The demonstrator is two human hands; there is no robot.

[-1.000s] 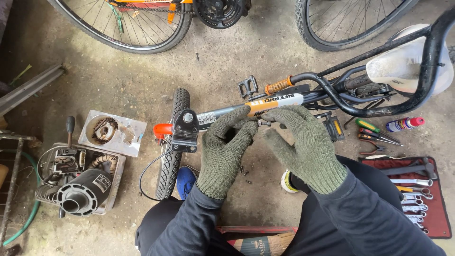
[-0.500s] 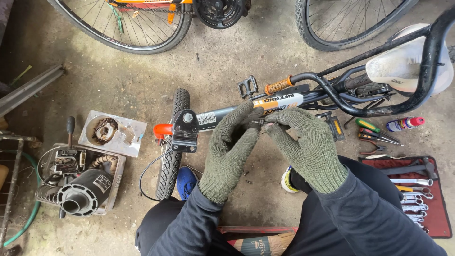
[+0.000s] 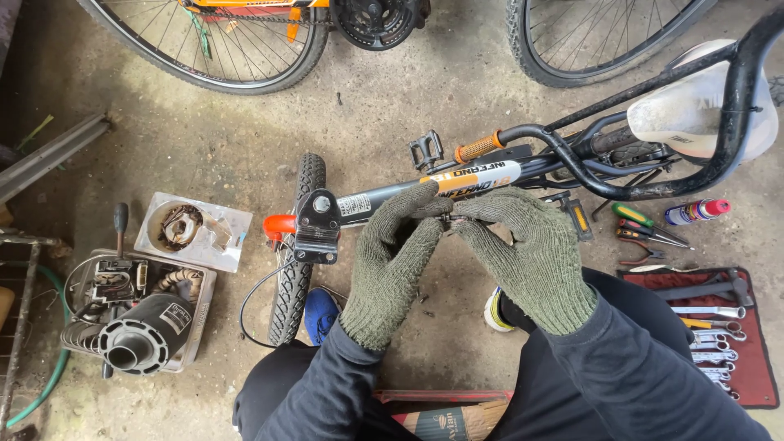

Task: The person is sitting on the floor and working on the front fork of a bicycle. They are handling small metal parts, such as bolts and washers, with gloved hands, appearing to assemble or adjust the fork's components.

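Note:
Both my hands wear olive knitted gloves. My left hand and my right hand meet fingertip to fingertip over a small dark metal part, pinched between them; its shape is mostly hidden. Right behind lies a small bicycle on its side, with a grey and orange frame tube, a small knobby wheel, a pedal and a white saddle.
A red tool roll with several spanners lies at right, pliers and a spray can above it. At left are trays of old parts and a black cylinder. Two large bicycle wheels stand at the top.
My hands have drifted slightly lower and closer together around the small part. The bicycle has not moved.

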